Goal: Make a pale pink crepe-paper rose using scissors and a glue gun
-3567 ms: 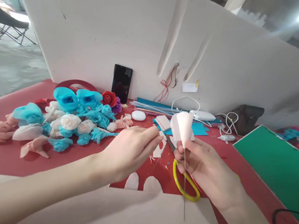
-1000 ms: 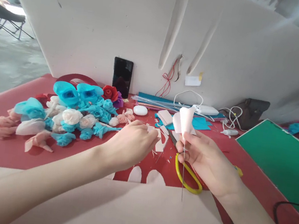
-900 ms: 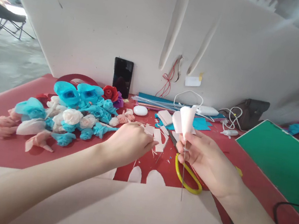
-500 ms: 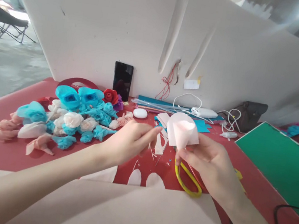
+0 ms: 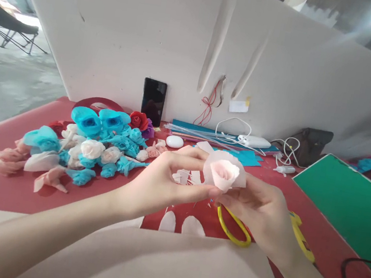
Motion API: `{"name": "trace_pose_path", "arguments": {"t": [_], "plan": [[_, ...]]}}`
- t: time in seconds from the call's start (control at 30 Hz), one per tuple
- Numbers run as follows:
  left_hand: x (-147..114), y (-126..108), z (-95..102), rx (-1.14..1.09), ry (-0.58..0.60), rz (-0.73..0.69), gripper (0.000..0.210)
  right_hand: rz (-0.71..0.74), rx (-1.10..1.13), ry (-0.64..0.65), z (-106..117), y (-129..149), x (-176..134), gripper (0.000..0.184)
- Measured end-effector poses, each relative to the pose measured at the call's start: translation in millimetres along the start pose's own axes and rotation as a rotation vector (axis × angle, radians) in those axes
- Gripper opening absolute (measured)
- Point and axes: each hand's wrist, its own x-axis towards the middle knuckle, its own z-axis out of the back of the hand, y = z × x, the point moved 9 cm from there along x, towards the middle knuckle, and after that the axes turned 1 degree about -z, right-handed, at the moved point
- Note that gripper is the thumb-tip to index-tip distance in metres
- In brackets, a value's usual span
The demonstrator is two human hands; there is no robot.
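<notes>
Between my two hands is a pale pink paper flower (image 5: 225,173), its petals curled round a rolled centre and its face turned toward me. My right hand (image 5: 259,208) pinches it at the base from the right. From the left, my left hand (image 5: 172,179) has its thumb at the lower front edge of the flower and its fingers behind; it is closed on the petals. Below the flower lie yellow-handled scissors (image 5: 236,232), partly covered by my right hand. Two cut petal pieces (image 5: 192,226) rest by the edge of a large pale paper sheet (image 5: 153,264).
Blue, white and pink paper flowers (image 5: 91,150) are heaped at the left. A phone (image 5: 153,101) leans on the wall behind. Paper scraps (image 5: 186,177), a white case (image 5: 174,141), a cabled white device (image 5: 254,142) and a green board (image 5: 350,205) share the red table.
My left hand has moved right and taken hold of the flower's edge. The flower has tilted, and its rolled centre now faces me.
</notes>
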Motion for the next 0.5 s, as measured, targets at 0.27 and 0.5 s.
{"name": "trace_pose_path", "arguments": {"t": [0.27, 0.5], "plan": [[-3.0, 1.8, 6.0, 0.105, -0.119, 0.120, 0.008, -0.006, 0.011, -0.020, 1.1, -0.3, 0.8, 0.008], [-2.1, 1.1, 7.9, 0.163, -0.136, 0.152, 0.008, -0.024, 0.008, -0.014, 0.8, -5.4, 0.6, 0.007]]}}
